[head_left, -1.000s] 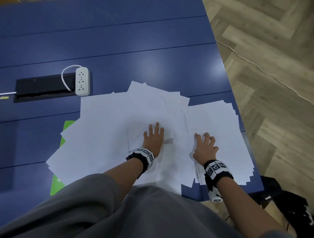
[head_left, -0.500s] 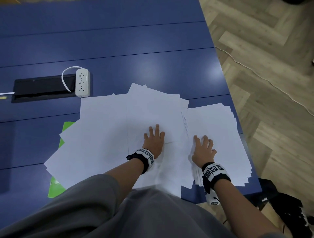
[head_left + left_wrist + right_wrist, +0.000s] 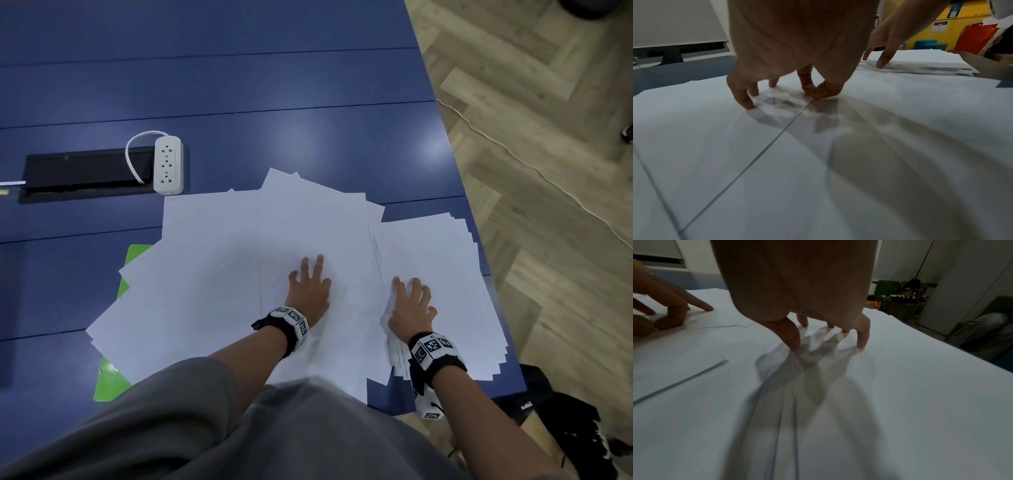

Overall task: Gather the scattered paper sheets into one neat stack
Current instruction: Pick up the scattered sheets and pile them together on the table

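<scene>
Blue table planks [image 3: 239, 85] run left to right, with a wood-patterned floor [image 3: 548, 171] off the right edge. White paper sheets [image 3: 212, 274] lie fanned across the near part of the table, their long sides pointing away from the person at differing angles, the leftmost ones tipped hardest to the left. A rough pile [image 3: 455, 274] sits at the right, its long axis running away from the person and its edges staggered, just at the table's right border. The left hand [image 3: 310, 291] presses spread fingertips on the middle sheets, gripping nothing. The right hand [image 3: 411, 305] arches on the pile, fingertips down and nothing held. A green folder [image 3: 106, 380] pokes out beneath the left sheets, and a white power strip [image 3: 168, 164] lies beside a black cable hatch [image 3: 78, 174]. Only the left wrist view shows the pile's thickness [image 3: 920, 65] side-on; the right wrist view shows its fingertips [image 3: 861, 340] planted on the top sheet.
</scene>
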### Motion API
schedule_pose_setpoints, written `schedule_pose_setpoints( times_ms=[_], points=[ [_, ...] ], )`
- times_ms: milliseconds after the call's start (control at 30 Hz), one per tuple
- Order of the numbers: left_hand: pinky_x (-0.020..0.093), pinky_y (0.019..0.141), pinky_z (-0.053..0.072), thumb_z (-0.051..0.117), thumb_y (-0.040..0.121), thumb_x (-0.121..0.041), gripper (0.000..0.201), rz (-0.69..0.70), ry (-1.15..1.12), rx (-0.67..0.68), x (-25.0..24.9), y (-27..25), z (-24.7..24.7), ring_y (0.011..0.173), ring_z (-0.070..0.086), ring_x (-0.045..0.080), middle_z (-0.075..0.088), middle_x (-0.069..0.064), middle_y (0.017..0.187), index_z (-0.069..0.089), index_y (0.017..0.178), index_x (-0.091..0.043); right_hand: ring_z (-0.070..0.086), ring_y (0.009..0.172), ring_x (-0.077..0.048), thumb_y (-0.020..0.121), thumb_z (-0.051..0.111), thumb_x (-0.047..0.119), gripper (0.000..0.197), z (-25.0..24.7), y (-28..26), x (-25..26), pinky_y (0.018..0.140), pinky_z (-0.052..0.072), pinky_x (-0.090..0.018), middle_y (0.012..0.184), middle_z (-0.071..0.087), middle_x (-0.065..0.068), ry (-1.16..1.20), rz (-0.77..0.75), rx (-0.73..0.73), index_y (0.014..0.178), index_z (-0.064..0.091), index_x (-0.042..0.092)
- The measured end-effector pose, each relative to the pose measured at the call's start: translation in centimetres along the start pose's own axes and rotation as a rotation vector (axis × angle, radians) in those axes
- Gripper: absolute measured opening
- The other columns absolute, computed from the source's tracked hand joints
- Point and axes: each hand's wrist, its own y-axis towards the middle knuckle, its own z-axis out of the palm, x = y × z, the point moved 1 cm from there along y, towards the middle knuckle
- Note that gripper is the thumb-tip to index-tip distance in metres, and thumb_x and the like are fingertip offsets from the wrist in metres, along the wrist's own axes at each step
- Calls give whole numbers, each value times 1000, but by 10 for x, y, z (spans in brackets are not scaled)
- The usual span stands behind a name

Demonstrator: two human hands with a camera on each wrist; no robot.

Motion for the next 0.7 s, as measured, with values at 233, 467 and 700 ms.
schedule_pose_setpoints(
  times_ms=[233, 467, 700],
  points=[
    [57, 98, 30, 48, 79, -62, 83, -117, -88, 31, -10, 14, -6, 137, 16, 40, 14, 11, 152, 24, 140, -11, -2, 143, -35, 83, 44, 6, 81, 1, 1, 3, 110, 22, -52, 154, -4, -11, 10, 14, 29, 150, 3, 27],
    [59, 97, 33, 59, 76, -44, 73, -74, -4, 22, -20, 17, -5, 133, 28, 44, 32, 18, 142, 37, 134, -6, -2, 143, -34, 83, 45, 5, 80, 2, 1, 2, 109, 21, -53, 155, -3, -11, 28, 17, 14, 149, 6, 27],
    [56, 79, 49, 78, 49, -31, 66, -52, 49, 68, -21, 16, 1, 113, 54, 45, 57, 15, 122, 59, 111, -18, -5, 144, -35, 84, 44, 4, 81, 1, 1, 3, 110, 19, -53, 156, -6, -13, 32, 15, 34, 150, 4, 26]
  ],
)
